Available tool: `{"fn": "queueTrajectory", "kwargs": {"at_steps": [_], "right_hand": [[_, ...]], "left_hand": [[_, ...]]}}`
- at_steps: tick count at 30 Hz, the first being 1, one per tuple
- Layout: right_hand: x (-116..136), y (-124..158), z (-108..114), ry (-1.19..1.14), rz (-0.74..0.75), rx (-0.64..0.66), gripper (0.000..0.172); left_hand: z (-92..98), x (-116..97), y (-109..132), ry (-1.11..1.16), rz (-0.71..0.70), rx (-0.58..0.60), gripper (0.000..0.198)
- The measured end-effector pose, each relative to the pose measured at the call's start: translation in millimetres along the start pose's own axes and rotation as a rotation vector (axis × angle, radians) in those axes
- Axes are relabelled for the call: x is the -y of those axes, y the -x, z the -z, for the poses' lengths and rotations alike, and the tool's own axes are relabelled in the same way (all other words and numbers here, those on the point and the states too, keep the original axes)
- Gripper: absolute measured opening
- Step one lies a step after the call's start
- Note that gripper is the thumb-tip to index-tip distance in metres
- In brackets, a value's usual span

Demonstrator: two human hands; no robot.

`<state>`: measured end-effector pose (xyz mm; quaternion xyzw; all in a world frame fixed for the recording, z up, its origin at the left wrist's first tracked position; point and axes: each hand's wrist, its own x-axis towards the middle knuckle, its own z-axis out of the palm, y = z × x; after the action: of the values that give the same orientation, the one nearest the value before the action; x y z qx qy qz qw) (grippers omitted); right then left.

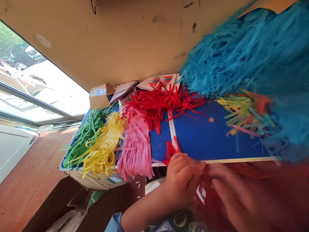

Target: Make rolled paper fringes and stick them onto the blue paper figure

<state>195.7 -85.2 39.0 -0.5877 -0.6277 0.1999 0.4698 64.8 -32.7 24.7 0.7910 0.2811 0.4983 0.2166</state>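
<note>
My left hand (183, 177) is closed around a bunch of red paper fringe at the front edge of the blue table (200, 138). Loose ends of that red fringe (170, 150) stick out past its knuckles onto the tabletop. Close beside it is my right hand (231, 190), smeared by motion, with blurred red paper below and around it. Whether its fingers grip the paper cannot be made out. Further back lies a heap of red fringe (154, 104). To its left are pink fringe (135, 145), yellow fringe (106, 141) and green fringe (89, 132).
A large blue fringe mass (231, 54) rises at the right, above a multicoloured fringe bundle (248, 111). Paper packets (125, 90) lean near the wall. At lower left, an open cardboard box (53, 206) stands on the floor below a window (48, 83).
</note>
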Motion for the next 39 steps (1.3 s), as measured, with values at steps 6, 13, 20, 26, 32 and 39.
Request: {"fn": "queueTrajectory", "kwargs": {"at_steps": [6, 13, 20, 26, 32, 39], "right_hand": [[7.2, -6.0, 0.0, -0.426, -0.505, 0.202, 0.023], [-1.4, -1.9, -3.5, -0.43, -0.499, 0.235, 0.028], [-12.0, 0.9, -9.4, -0.098, -0.213, 0.079, 0.016], [-13.7, -4.8, -0.5, 0.056, 0.127, -0.122, 0.012], [-18.0, -7.6, 6.9, -0.071, 0.115, 0.104, 0.012], [-11.2, -9.7, 26.2, -0.025, -0.028, 0.471, 0.019]], "left_hand": [[-3.2, 0.8, 2.7, 0.156, 0.068, -0.034, 0.016], [-6.1, 0.5, 4.8, 0.379, 0.239, 0.017, 0.02], [-5.7, -1.1, 3.7, 0.439, 0.409, 0.078, 0.018], [-5.8, -1.2, 9.0, 0.135, 0.286, 0.059, 0.022], [-3.2, -4.6, 17.1, -0.245, 0.075, 0.063, 0.026], [-13.0, 7.4, 47.0, -0.177, -0.161, 0.217, 0.032]]}}
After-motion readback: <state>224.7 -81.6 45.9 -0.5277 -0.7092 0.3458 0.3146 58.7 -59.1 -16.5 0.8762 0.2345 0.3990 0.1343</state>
